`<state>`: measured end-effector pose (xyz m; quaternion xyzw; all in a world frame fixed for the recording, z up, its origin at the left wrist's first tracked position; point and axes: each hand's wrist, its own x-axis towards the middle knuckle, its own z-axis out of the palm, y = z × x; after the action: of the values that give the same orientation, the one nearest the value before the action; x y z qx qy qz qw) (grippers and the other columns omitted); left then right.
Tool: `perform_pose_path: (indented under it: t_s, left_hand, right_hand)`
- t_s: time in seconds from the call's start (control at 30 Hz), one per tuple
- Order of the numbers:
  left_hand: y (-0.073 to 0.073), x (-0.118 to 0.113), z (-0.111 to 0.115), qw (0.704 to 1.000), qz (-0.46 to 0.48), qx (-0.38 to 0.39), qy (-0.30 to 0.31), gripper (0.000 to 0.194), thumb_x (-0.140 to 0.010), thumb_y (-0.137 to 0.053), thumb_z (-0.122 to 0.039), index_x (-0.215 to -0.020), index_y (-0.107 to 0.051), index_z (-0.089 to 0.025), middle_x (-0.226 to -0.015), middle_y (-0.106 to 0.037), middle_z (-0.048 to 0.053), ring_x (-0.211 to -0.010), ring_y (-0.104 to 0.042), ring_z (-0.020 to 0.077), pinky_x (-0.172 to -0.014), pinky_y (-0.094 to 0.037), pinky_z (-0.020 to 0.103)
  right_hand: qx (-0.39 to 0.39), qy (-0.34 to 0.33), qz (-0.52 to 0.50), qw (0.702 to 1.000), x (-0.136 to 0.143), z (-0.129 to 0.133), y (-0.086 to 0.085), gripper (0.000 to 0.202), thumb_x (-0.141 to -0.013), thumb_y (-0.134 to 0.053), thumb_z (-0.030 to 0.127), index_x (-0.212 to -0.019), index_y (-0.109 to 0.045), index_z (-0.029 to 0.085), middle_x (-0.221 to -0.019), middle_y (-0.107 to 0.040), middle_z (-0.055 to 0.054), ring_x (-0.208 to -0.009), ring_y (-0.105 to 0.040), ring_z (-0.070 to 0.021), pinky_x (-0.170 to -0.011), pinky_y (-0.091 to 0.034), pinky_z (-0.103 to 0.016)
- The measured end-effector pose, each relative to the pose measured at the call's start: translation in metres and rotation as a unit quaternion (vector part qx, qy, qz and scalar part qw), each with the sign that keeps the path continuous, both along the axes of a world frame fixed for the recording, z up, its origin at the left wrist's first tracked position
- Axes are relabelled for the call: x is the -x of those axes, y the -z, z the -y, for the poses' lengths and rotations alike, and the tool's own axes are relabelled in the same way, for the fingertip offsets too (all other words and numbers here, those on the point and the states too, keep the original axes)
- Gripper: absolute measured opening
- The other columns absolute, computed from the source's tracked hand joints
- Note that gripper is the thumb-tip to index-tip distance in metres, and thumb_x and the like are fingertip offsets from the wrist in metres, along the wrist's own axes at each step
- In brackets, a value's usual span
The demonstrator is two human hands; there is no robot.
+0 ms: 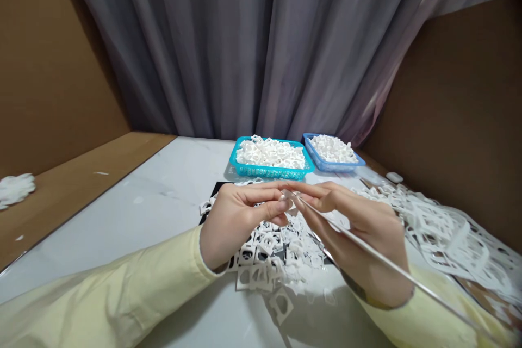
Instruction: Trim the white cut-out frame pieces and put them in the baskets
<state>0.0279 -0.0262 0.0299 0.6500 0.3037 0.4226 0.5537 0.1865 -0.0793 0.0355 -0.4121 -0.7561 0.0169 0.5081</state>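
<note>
Between thumb and fingers, my left hand (240, 215) pinches a small white plastic piece (290, 201). My right hand (361, 234) is closed around a long thin metal rod (383, 261), whose front end meets the white piece. The rod runs back over my right forearm toward the lower right corner. Both hands come together at the white piece, with the fingertips touching or nearly so. Beneath them a pile of flat white frame-like pieces (267, 244) lies on a black mat (219, 189). Its middle is partly hidden by my hands.
Behind the hands stand a teal basket (271, 172) and a blue basket (336, 166), both heaped with white pieces. Tangled white strips (444, 228) spread at the right. White scraps (16, 190) lie at the far left. Cardboard walls flank the table (134, 217); a grey curtain hangs behind.
</note>
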Motion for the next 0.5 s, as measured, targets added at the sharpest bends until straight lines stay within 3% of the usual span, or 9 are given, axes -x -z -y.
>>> perform_pose_path:
  t_s: [0.3,0.5]
  left_hand:
    - [0.004,0.0,0.0,1.0,0.026,0.003,-0.002,0.019,-0.073,-0.069,-0.017,-0.054,-0.072,-0.017,-0.084,-0.073,0.004,-0.093,-0.063,0.0172,-0.071,-0.054,0.018]
    - [0.007,-0.001,-0.002,0.998,0.056,0.004,0.007,0.013,-0.073,-0.067,-0.013,-0.066,-0.076,-0.02,-0.089,-0.073,0.001,-0.084,-0.065,0.0131,-0.062,-0.055,0.013]
  right_hand:
    - [0.023,-0.033,0.038,0.998,-0.009,0.005,-0.013,0.013,-0.077,-0.062,0.008,-0.067,-0.059,0.017,-0.094,-0.071,-0.006,-0.077,-0.065,-0.0122,-0.066,-0.053,-0.023]
    - [0.016,-0.047,0.036,0.998,-0.007,0.004,-0.011,0.014,-0.077,-0.06,0.006,-0.068,-0.058,0.017,-0.093,-0.071,-0.006,-0.079,-0.063,-0.012,-0.069,-0.054,-0.024]
